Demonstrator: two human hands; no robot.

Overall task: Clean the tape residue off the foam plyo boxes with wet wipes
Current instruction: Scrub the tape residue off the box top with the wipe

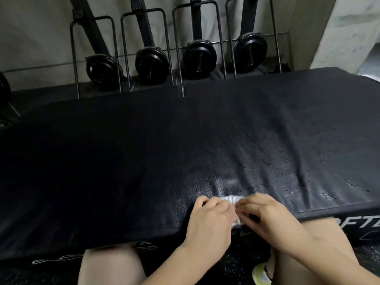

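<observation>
The wet wipe (233, 199) you're working with is white and bunched into a crumpled wad, lying on the near edge of the black foam box (144, 151), at about 6 o'clock on its top. Your left hand (209, 218) pinches it from 9 o'clock with curled fingers, and your right hand (267, 214) grips it from 3 o'clock, so only a small strip of white shows between them. The box top around the wipe looks shiny and damp, with scuffed, cracked patches toward 3 o'clock. A second black box (267, 83) butts against the far side at 12 o'clock. Behind it stand four black fan machines (199, 56) in a row against the wall. No open container shows; a yellow-green packet (261, 274) sits near your right knee.
</observation>
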